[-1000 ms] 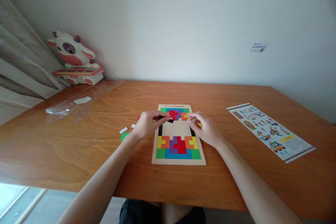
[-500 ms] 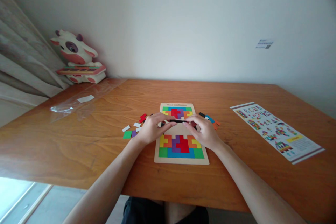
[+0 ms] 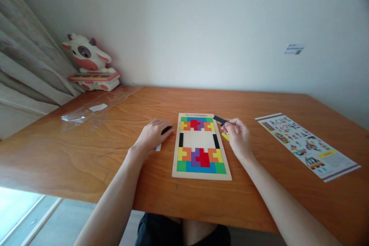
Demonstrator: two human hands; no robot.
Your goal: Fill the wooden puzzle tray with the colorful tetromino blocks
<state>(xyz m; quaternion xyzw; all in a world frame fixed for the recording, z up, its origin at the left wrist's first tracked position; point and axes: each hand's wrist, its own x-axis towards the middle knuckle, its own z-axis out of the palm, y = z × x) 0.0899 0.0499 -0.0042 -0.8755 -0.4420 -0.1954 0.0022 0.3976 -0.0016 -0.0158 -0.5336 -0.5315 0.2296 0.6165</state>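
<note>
A wooden puzzle board [image 3: 201, 177] lies flat between my hands. Coloured blocks fill its far and near ends, and its bare middle has an upright black strip on either side. To the right of its far corner, my right hand [image 3: 240, 137] pinches one end of a black strip [image 3: 220, 119]. My left hand [image 3: 152, 135] is low over the table left of the board, its thumb and fingers closed around a black piece [image 3: 166, 130] that is partly hidden. A white piece [image 3: 158, 147] pokes out under that hand. Beside my right fingers lies a yellow piece [image 3: 225, 136].
A printed pattern sheet [image 3: 307, 146] lies on the right of the wooden table [image 3: 115, 161]. At the back left, a toy cow with a keyboard [image 3: 93, 63] stands by the curtain. A clear plastic bag [image 3: 77, 117] lies in front of it.
My hands have moved apart from over the board's middle, where both held a black strip. Left has gone to the left side, right to the right side, uncovering the board.
</note>
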